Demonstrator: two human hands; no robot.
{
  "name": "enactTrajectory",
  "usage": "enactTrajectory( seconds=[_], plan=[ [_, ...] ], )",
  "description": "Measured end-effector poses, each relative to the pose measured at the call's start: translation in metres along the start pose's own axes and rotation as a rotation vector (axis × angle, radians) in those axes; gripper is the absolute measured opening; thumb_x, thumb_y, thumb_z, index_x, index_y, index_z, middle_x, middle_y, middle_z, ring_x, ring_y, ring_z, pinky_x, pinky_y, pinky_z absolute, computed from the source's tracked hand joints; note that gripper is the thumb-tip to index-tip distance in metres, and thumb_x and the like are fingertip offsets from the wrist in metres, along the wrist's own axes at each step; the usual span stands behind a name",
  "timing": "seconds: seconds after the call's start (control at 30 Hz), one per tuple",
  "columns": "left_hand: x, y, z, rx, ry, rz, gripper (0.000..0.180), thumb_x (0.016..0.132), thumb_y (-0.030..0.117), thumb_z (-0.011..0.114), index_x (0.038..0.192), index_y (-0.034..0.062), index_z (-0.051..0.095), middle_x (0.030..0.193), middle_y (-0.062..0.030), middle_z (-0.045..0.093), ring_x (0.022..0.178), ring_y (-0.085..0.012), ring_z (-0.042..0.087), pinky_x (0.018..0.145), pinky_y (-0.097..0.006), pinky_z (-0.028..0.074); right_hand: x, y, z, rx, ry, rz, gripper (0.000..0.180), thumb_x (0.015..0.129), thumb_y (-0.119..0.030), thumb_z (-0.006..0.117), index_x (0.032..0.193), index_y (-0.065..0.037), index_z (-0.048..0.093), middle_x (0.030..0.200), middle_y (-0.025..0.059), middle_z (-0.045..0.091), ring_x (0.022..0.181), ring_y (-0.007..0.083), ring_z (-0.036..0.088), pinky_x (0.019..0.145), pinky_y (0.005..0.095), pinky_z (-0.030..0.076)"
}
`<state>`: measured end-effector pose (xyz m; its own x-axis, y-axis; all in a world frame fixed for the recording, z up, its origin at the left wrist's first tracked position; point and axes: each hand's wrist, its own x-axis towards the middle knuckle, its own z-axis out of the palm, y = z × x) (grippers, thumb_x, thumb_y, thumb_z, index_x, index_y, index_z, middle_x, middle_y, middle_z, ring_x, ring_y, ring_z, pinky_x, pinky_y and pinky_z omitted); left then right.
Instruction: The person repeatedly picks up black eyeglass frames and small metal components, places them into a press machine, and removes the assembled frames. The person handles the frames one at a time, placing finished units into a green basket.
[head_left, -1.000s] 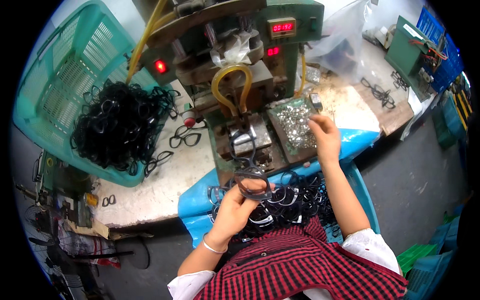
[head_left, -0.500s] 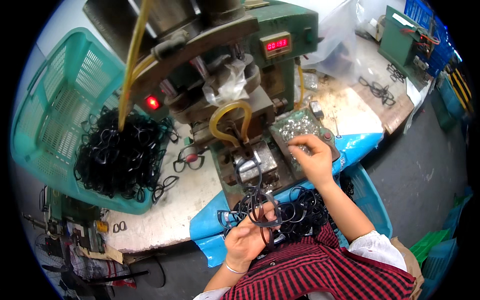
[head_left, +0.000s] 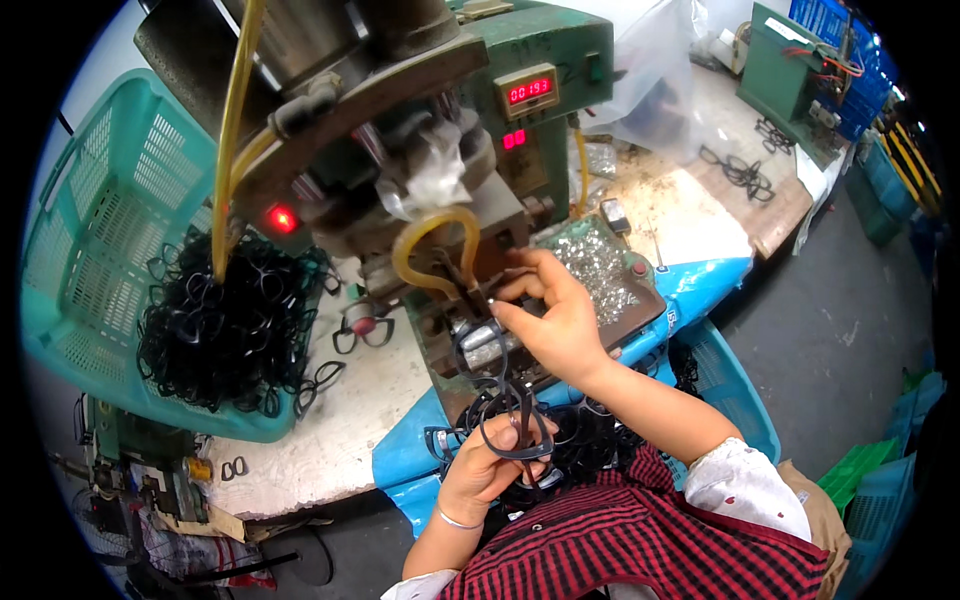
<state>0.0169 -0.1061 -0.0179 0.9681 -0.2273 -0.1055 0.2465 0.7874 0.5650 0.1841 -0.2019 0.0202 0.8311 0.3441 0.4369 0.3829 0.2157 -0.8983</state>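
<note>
My left hand [head_left: 478, 468] holds a black eyeglass frame [head_left: 512, 425] by its lower rim, just in front of the green press machine [head_left: 540, 60]. My right hand [head_left: 556, 322] reaches to the machine's metal fixture [head_left: 478, 345], thumb and forefinger pinched on a tiny metal part at a thin tool under the yellow hose loop [head_left: 432, 232]. A tray of small silvery parts [head_left: 605, 268] lies right behind that hand. Another black frame rests on the fixture beneath my right palm.
A teal basket [head_left: 90, 230] heaped with black frames [head_left: 225, 325] stands at the left. A blue crate [head_left: 725, 385] of frames sits near my lap. Loose frames [head_left: 362, 330] lie on the white bench. A plastic bag [head_left: 655, 85] and a second green machine [head_left: 790, 50] are at the back right.
My right hand left the tray of small parts and moved left to the fixture. My left hand kept the black frame and lifted it slightly toward the machine. The camera leaned closer.
</note>
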Motion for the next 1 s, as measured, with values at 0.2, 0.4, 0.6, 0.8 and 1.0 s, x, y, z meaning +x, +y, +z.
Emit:
enactTrajectory(
  seconds=[0.2,0.4,0.6,0.8,1.0],
  plan=[
    [-0.011,0.003,0.032,0.244,0.045,0.111,0.029,0.083,0.019,0.077,0.091,-0.0065,0.065,0.094,-0.0195,0.064,0.070,-0.0246,0.065,0.067,-0.033,0.057,-0.001,-0.011,0.011,0.262,-0.066,0.153,0.050,0.083,-0.002,0.068,0.129,0.003,0.051,0.099,0.0082,0.072,0.096,0.0128,0.066,0.089,0.0263,0.049],
    [-0.011,0.053,0.036,1.609,-0.002,1.092,0.001,0.080,0.011,0.073,0.080,0.0124,0.073,0.097,-0.0017,0.075,0.093,-0.0250,0.072,0.085,-0.041,0.054,-0.011,-0.022,-0.014,0.031,-0.151,0.068,0.039,0.083,-0.004,0.065,0.122,-0.001,0.060,0.124,0.0169,0.063,0.112,0.0240,0.063,0.097,0.0347,0.049],
    [0.024,0.076,0.021,1.923,-0.029,1.189,0.024,0.071,0.012,0.081,0.094,0.0136,0.076,0.099,-0.0043,0.074,0.089,-0.0260,0.069,0.088,-0.045,0.052,-0.008,0.061,-0.094,-1.156,0.066,-0.156,0.021,0.075,-0.013,0.073,0.095,-0.007,0.071,0.116,0.0158,0.065,0.121,0.0351,0.056,0.099,0.0445,0.047],
    [0.023,0.076,0.020,1.939,-0.048,1.143,0.025,0.071,0.011,0.081,0.095,0.0149,0.076,0.101,-0.0019,0.074,0.089,-0.0240,0.069,0.090,-0.045,0.051,-0.013,0.078,-0.104,-0.973,0.111,-0.181,0.013,0.075,-0.013,0.072,0.086,-0.009,0.068,0.122,0.0135,0.062,0.123,0.0336,0.054,0.096,0.0451,0.048],
    [0.017,0.059,0.004,1.902,0.029,1.185,0.024,0.076,0.009,0.078,0.100,0.0097,0.074,0.110,-0.0102,0.073,0.103,-0.0295,0.069,0.099,-0.050,0.047,0.013,0.081,-0.084,-1.100,-0.302,-0.449,0.021,0.076,-0.013,0.068,0.096,-0.007,0.065,0.129,0.0142,0.059,0.124,0.0321,0.053,0.087,0.0459,0.052]
  ],
)
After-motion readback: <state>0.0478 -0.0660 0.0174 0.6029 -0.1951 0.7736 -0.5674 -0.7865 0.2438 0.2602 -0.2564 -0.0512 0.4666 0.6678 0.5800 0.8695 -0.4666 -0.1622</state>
